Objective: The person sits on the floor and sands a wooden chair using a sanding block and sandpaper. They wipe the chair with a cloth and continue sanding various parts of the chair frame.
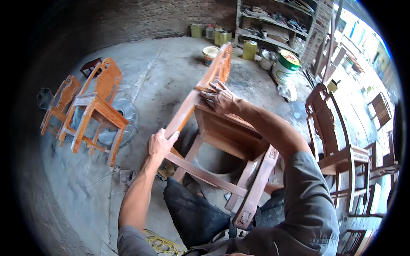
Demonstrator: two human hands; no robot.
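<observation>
A reddish-brown wooden chair lies tipped in front of me, its open frame toward my body and its carved backrest pointing away. My left hand is closed around the long side post, near its lower end. Farther up that post, where seat frame and backrest meet, my right hand presses its fingers on the wood. A small brown folded sheet shows under the right fingertips; its kind is unclear. The thick leg with a carved end reaches toward my lap.
Two orange carved chairs stand at left. Darker chairs stand at right. Behind are a white-and-green bucket, a smaller tub, yellow cans and cluttered shelves. A yellow cord lies near my left elbow.
</observation>
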